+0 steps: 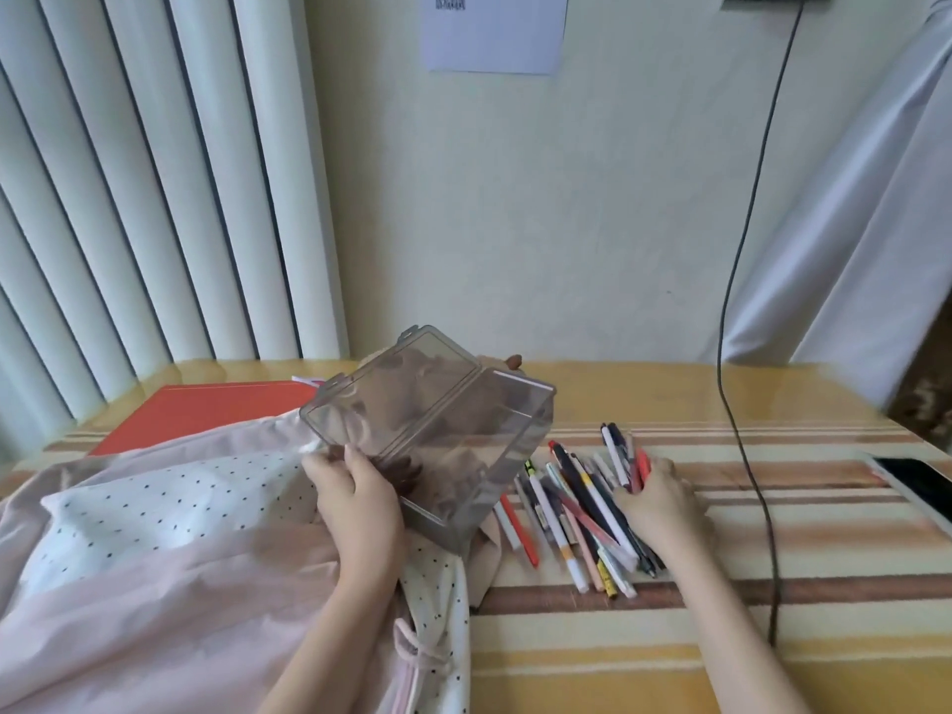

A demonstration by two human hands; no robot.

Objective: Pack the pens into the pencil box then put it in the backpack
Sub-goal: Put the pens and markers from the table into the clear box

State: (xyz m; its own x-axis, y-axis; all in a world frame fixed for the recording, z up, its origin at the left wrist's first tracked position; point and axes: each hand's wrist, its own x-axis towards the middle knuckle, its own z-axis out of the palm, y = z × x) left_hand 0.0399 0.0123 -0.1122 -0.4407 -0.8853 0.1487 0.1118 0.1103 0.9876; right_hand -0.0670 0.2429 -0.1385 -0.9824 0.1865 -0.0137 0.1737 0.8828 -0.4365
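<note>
Behind smoky pencil box [438, 435], left hand [360, 502] clasping; right hand [657, 499] seemingly closed on pens [572, 512].

left hand [360, 502] holding open pencil box [438, 435], right hand [657, 502] gripping pens [626, 458] from pile

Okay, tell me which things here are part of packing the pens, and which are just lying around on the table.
For the job:
pens, loose on the table
pencil box, open, held in the left hand
backpack, pink with dotted lining
right hand, gripping a few pens

Just lying about:
red folder
phone
black cable
paper on the wall
</note>
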